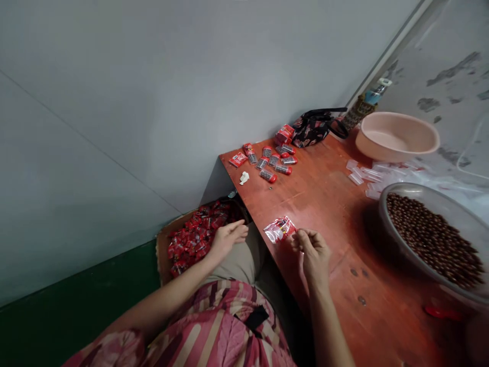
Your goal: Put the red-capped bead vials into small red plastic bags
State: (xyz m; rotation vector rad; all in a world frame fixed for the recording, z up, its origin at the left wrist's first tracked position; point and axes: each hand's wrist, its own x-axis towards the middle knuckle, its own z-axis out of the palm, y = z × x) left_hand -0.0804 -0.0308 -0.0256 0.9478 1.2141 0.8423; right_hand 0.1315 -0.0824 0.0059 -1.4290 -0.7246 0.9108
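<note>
A small shiny packet (280, 229), red and clear, lies at the near left edge of the orange table. My right hand (314, 251) is closed in a pinch at the packet's right end. My left hand (230, 236) hovers over my lap, beside the box of red packets, its fingers stretched out and holding nothing. That cardboard box (164, 260) stands low on my left, filled with many small red packets (194, 237). Farther back on the tabletop lie several small clear tubes (268, 176) with red caps and dark contents.
A grey basin (385, 214) of dark brown beads or balls (431, 239) stands at right. Behind it are clear plastic tubes (357, 176) and a pink basin (399, 153). A floral bag (311, 130), red boxes (284, 133) and a bottle (359, 112) stand near the walls.
</note>
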